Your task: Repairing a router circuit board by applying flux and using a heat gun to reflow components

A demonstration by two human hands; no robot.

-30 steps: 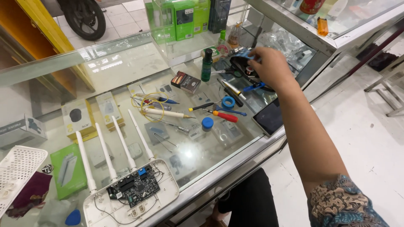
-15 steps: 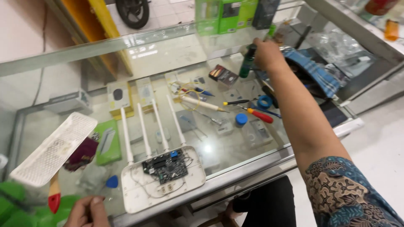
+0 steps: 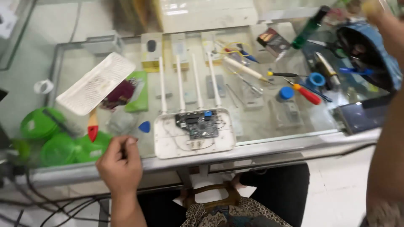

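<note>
While my right arm is filling the right edge of the view, its hand [image 3: 372,8] is getting cut off at the top corner above the blue pouch [image 3: 366,54], so I cannot tell its grip. I am seeing the glass counter [image 3: 261,126] blurring the small packages beneath it. The opened white router [image 3: 194,132], circuit board bare, is lying at the front edge, four antennas pointing away. The white cover [image 3: 96,83] is resting to its left, over a green box [image 3: 141,90]. My left hand [image 3: 120,162] is curling loosely closed near the blue pick [image 3: 144,126], fingertips pressing together on nothing I can make out.
</note>
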